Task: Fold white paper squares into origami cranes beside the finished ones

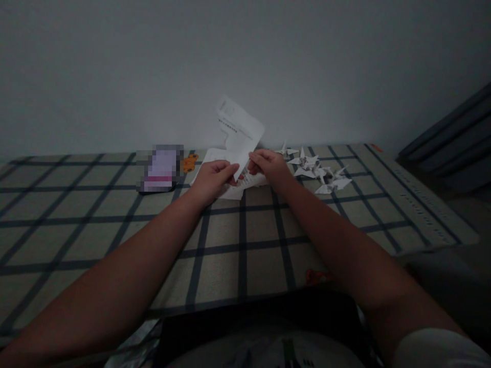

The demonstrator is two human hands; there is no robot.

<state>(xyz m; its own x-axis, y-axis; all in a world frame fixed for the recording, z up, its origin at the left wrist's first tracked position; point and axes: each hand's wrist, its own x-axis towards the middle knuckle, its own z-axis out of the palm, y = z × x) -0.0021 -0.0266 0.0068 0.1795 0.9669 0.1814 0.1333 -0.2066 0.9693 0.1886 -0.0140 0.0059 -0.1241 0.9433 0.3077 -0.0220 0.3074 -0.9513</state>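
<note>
Both of my hands grip one sheet of printed white paper [240, 134], raised and tilted above the table. My left hand [215, 179] pinches its lower left edge between thumb and fingers. At the lower right edge, my right hand [270, 166] is closed on the same sheet. Beneath them lie more printed papers [230, 193], partly hidden by the hands. Several folded paper cranes [310, 166] rest in a cluster just right of my right hand.
A phone [159, 171] with a lit, blurred screen is at the left, near an orange cut-out shape [190, 163]. The checked tablecloth [95, 240] covers the table. A plain wall [153, 66] rises behind it, and dark curtain-like folds [452, 128] hang at the right.
</note>
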